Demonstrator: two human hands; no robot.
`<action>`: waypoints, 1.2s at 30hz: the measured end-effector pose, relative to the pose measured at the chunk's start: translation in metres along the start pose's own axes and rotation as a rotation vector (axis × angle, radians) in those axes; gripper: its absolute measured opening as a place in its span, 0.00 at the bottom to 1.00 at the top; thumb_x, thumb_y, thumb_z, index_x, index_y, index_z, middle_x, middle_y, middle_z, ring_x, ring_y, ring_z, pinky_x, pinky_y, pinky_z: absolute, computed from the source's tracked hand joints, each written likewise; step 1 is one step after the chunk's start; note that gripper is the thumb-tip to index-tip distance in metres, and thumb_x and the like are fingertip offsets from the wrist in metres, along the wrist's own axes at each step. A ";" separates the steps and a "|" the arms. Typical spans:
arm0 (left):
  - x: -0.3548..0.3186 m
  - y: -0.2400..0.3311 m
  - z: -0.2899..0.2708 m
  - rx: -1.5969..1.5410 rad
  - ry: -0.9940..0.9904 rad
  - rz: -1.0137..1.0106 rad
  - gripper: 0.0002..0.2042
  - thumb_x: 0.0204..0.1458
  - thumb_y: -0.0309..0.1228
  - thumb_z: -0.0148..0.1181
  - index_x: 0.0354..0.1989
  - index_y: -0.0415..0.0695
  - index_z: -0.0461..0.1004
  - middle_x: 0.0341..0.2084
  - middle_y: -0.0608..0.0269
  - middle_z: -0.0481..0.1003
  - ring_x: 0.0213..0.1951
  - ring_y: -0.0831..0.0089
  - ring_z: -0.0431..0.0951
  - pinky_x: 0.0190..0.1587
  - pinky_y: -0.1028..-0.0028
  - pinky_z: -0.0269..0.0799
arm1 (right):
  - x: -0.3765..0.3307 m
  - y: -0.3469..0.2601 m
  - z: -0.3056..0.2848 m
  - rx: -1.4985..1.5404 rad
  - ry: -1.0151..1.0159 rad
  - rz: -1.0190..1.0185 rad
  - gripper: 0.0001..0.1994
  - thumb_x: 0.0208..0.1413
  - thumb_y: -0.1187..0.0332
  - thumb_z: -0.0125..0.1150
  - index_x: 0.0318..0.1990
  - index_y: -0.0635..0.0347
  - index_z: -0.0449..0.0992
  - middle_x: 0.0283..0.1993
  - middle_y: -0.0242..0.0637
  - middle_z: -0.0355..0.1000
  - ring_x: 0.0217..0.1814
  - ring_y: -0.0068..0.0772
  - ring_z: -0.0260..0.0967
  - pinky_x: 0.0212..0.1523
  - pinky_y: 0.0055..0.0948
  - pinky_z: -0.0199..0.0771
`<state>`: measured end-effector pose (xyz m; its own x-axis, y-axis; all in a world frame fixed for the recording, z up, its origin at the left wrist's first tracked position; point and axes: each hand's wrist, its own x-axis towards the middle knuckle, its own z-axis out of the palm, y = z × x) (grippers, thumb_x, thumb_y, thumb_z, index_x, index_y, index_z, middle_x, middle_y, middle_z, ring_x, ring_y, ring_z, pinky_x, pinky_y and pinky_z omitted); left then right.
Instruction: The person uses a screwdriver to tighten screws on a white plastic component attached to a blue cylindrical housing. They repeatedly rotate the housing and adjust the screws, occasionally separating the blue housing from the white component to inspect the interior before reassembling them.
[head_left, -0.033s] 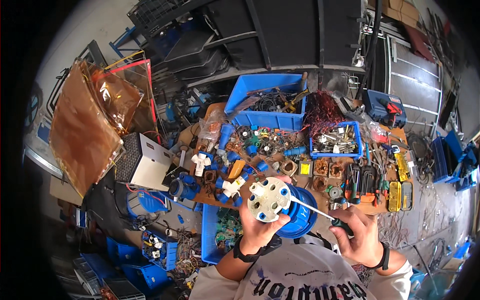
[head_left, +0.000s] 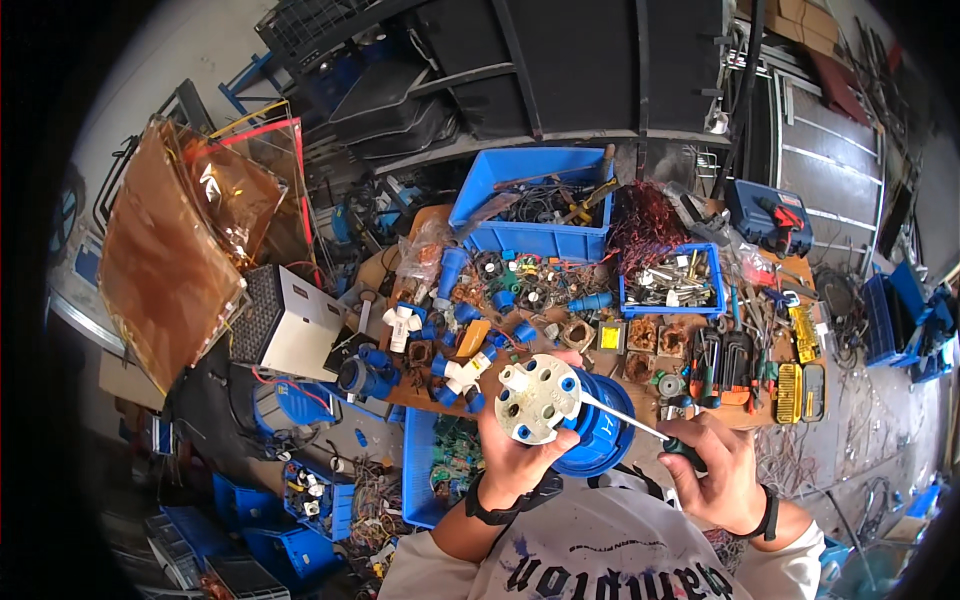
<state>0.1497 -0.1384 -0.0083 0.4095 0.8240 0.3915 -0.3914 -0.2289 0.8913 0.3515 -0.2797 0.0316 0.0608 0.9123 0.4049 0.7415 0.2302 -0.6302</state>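
Note:
My left hand (head_left: pixel 512 462) is closed around an industrial plug, thumb along its front edge. Its round off-white contact insert (head_left: pixel 548 405) has several holes, some ringed blue, and faces up toward me. The plug's round blue housing (head_left: pixel 598 440) sits behind and to the right of the insert. A screwdriver (head_left: pixel 625 416) with a long metal shaft and a dark green handle is gripped in my right hand (head_left: pixel 722 470). The shaft points left, its end at the insert's right side; I cannot tell whether the tip sits in a screw.
Beyond my hands, the cluttered workbench holds a large blue bin (head_left: pixel 535 240), a smaller blue tray of metal parts (head_left: pixel 672 309), white-and-blue connectors (head_left: pixel 463 374), hex keys (head_left: pixel 738 360) and a yellow bit case (head_left: pixel 789 392). A blue crate of green parts (head_left: pixel 418 470) stands below the bench's near edge.

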 end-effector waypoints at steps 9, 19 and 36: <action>0.001 0.008 -0.003 0.098 -0.010 0.042 0.42 0.39 0.40 0.83 0.60 0.35 0.65 0.56 0.48 0.73 0.58 0.60 0.74 0.60 0.62 0.70 | -0.002 0.000 0.005 -0.011 0.001 -0.011 0.16 0.53 0.70 0.70 0.49 0.57 0.77 0.30 0.34 0.73 0.21 0.39 0.71 0.21 0.34 0.71; 0.001 -0.002 -0.011 0.140 -0.071 0.197 0.44 0.34 0.39 0.85 0.58 0.38 0.63 0.53 0.44 0.73 0.56 0.55 0.74 0.59 0.60 0.71 | -0.007 0.005 0.006 0.023 -0.023 -0.043 0.15 0.52 0.69 0.71 0.47 0.57 0.77 0.31 0.34 0.74 0.20 0.37 0.70 0.21 0.33 0.71; -0.002 -0.009 -0.016 0.185 -0.128 0.312 0.47 0.42 0.33 0.78 0.67 0.44 0.49 0.51 0.36 0.72 0.52 0.49 0.76 0.54 0.56 0.74 | -0.007 0.010 0.010 0.099 -0.022 -0.031 0.14 0.51 0.68 0.72 0.46 0.56 0.79 0.29 0.34 0.73 0.21 0.36 0.70 0.22 0.33 0.71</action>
<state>0.1393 -0.1299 -0.0209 0.3981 0.6311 0.6658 -0.3632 -0.5580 0.7461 0.3512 -0.2808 0.0156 0.0237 0.9112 0.4113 0.6734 0.2895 -0.6802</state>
